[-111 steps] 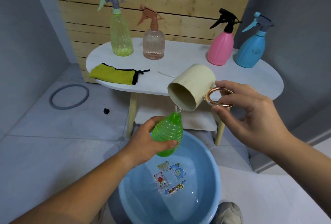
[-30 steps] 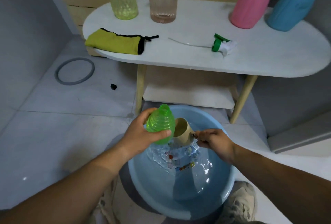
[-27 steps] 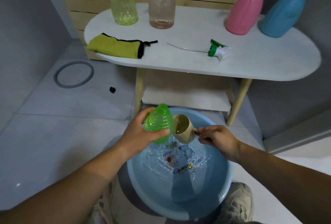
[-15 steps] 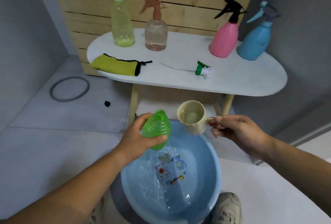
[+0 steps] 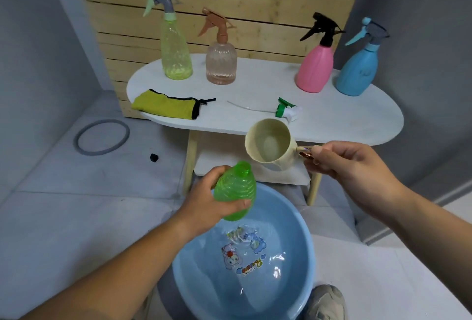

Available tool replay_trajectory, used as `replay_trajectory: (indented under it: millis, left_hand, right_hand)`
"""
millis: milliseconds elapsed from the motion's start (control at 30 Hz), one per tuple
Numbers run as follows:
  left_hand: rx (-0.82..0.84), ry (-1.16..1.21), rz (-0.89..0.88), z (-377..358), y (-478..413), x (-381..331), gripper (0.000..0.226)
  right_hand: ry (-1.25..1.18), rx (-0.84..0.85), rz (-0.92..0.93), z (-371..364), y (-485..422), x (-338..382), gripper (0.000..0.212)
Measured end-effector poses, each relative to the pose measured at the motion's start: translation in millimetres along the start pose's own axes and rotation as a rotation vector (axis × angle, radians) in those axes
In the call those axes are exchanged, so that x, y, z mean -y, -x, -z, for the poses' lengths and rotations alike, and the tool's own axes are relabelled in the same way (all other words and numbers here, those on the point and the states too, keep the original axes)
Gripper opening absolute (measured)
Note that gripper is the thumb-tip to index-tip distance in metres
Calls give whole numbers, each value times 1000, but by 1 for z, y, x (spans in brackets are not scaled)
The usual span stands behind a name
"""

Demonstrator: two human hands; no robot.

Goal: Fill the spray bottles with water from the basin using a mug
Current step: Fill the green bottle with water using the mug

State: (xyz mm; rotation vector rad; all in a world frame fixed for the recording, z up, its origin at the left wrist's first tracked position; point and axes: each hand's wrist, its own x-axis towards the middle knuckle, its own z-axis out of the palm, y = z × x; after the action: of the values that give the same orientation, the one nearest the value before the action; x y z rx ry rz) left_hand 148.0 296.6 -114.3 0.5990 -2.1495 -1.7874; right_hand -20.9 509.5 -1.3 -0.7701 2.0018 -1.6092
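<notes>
My left hand (image 5: 204,207) grips a ribbed green spray bottle (image 5: 236,190) with no cap, held over the far rim of the blue basin (image 5: 305,250), which holds water. My right hand (image 5: 350,169) pinches the copper handle of a cream mug (image 5: 270,144) with water in it. The mug is up and to the right of the bottle's open neck, tilted toward me. The green and white spray head (image 5: 287,110) with its tube lies on the white table (image 5: 344,117).
Four capped spray bottles stand at the table's back: yellow-green (image 5: 176,51), clear pink (image 5: 221,61), pink (image 5: 316,69), blue (image 5: 357,71). A yellow cloth (image 5: 164,103) lies on the left. A grey ring (image 5: 102,137) is on the floor. My shoe (image 5: 325,301) is beside the basin.
My right hand dipped the mug into the basin, then lifted it out filled and raised it above and to the right of the green bottle. My left hand kept holding the bottle.
</notes>
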Motion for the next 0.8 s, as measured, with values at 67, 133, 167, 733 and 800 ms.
replay_trajectory:
  millis: [67,133,167,733,800]
  left_hand:
    - [3,-1,-3,0,0,-2,74]
    - [9,-6,-3,-1,-1,-3,73]
    - [12,-7,-2,-1,-1,-3,73]
    - [19,-5,19,-5,-3,-6,69]
    - [15,1,24,-6,-3,-6,68]
  right_hand:
    - [30,-8,13,-1,0,2,51]
    - [62,-14,22,-2,1,3,50]
    - [78,-19,27,-2,1,4,50]
    - [186,-59,121,-3,3,13,11]
    - [199,-69,133,-3,3,13,11]
